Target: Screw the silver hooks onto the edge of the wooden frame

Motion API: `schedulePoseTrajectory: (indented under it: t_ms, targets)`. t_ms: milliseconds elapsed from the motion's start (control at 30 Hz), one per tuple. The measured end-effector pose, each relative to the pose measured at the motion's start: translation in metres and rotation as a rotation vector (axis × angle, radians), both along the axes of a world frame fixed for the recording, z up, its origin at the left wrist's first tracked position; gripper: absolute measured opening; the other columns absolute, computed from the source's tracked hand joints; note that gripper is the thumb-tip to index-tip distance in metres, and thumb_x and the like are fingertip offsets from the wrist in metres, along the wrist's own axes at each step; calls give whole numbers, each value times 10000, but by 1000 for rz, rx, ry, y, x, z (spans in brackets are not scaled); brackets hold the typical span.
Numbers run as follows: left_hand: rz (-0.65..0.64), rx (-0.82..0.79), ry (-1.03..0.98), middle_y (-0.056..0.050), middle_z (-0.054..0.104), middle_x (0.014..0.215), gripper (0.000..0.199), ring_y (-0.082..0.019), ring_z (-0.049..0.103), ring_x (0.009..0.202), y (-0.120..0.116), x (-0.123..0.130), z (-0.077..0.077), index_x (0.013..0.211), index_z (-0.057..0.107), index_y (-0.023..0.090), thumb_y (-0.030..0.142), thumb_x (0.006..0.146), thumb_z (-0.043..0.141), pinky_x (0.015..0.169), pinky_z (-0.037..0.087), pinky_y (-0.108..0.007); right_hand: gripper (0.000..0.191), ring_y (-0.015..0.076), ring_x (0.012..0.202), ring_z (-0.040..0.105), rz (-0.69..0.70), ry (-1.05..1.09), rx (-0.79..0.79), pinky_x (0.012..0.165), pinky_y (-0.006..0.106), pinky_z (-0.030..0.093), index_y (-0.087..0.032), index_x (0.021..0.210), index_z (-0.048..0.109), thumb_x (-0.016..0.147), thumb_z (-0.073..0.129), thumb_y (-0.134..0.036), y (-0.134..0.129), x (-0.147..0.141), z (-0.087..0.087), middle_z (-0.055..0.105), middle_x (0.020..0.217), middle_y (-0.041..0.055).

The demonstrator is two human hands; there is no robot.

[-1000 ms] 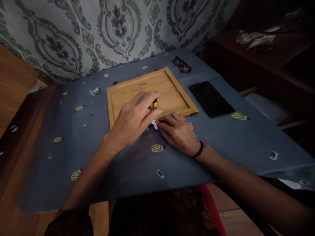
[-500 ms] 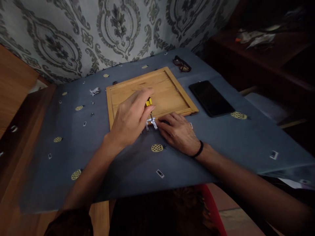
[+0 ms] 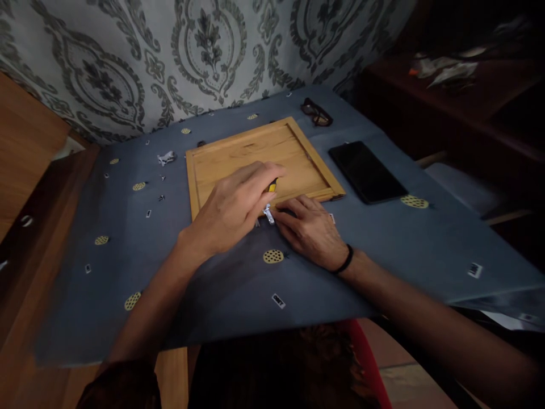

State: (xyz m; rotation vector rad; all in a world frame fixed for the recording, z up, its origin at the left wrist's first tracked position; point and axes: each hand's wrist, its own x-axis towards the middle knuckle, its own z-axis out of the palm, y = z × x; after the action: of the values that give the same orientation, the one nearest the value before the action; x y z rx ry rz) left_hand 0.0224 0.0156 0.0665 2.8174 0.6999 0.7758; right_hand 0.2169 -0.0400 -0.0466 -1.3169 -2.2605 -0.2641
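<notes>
left hand (image 3: 232, 205): thumb and fingers clamped on yellow-black screwdriver (image 3: 272, 186), over near edge of framed wooden panel (image 3: 259, 153)
right hand (image 3: 313, 230): palm down, fingers bent, tips at right side of metal bracket (image 3: 268, 214); can't tell if pinched shut
bracket: at panel's near edge, between hands, partly hidden
panel: flat on blue tablecloth (image 3: 221, 307)
left side: loose metal piece (image 3: 166, 158), small screws (image 3: 162, 197) nearer
right side: phone (image 3: 368, 172), glasses (image 3: 316, 112) farther back

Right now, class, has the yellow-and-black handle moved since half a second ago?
Yes. Against the wooden board, the yellow-and-black handle in the left hand has shifted right, toward the right hand.
</notes>
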Motion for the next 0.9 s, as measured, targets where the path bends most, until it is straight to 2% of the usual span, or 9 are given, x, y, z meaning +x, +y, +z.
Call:
schedulePoseTrajectory:
  t_ms: [167, 300, 633, 767, 900]
  targets:
    - [88, 19, -39, -62, 716, 1158, 220, -182, 677, 1080, -1, 0, 2, 1190, 605, 168, 157, 984, 526, 947, 546, -313, 223, 250, 936, 538, 4, 2, 4, 776, 372, 417, -171, 1106, 721, 967, 550, -205, 0, 0, 0, 706, 1015, 101]
    - [163, 31, -116, -44, 727, 1104, 183, -156, 699, 940, -1, -1, 3, 1145, 618, 176, 189, 963, 598, 884, 564, -289, 229, 246, 937, 544, 0, 1, 14, 781, 370, 422, -178, 1097, 723, 980, 528, -207, 0, 0, 0, 707, 1011, 102]
    - [205, 37, -161, -18, 729, 1033, 156, -137, 694, 870, 2, 1, -3, 1096, 621, 181, 217, 944, 634, 811, 565, -258, 253, 261, 957, 540, 16, 19, -32, 795, 394, 436, -178, 1126, 729, 967, 535, -203, 0, 1, -1, 701, 1034, 114]
    - [194, 59, -181, -20, 728, 1007, 160, -135, 697, 870, 2, 1, -3, 1086, 621, 157, 191, 933, 650, 802, 567, -250, 252, 257, 952, 539, 14, 11, -22, 788, 392, 438, -177, 1125, 725, 974, 526, -206, 0, 2, -1, 702, 1036, 112]
    - [205, 59, -158, -15, 725, 1004, 143, -142, 700, 878, 3, 1, -3, 1085, 621, 180, 207, 945, 632, 808, 570, -267, 239, 253, 951, 538, 17, 4, -5, 784, 380, 426, -169, 1117, 721, 966, 539, -200, 1, 2, -1, 699, 1028, 110]
